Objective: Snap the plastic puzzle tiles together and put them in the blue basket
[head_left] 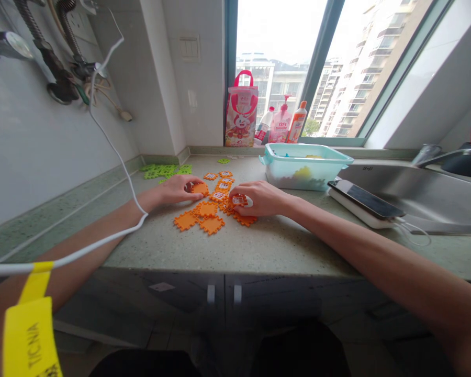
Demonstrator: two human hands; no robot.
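Observation:
Several flat orange puzzle tiles (212, 225) with notched edges lie in a loose pile on the counter, some showing white printed faces. At the pile's left side, my left hand (178, 189) has its thumb and fingers closed around an orange puzzle tile (199, 189). My right hand (261, 198) is at the pile's right side, its fingers curled round another orange puzzle tile (239, 200) with a white print. Beneath the right fingers one more orange tile (245, 219) lies on the counter. Green puzzle tiles (160, 170) are spread behind my left hand.
A pale blue plastic basket (306, 170) with coloured pieces stands behind my right hand, beside the steel sink (435, 183). A phone (367, 199) rests on a white block near it. A white cable (115, 152) hangs across the left. Bottles (280, 125) and a pink bag (241, 118) line the windowsill.

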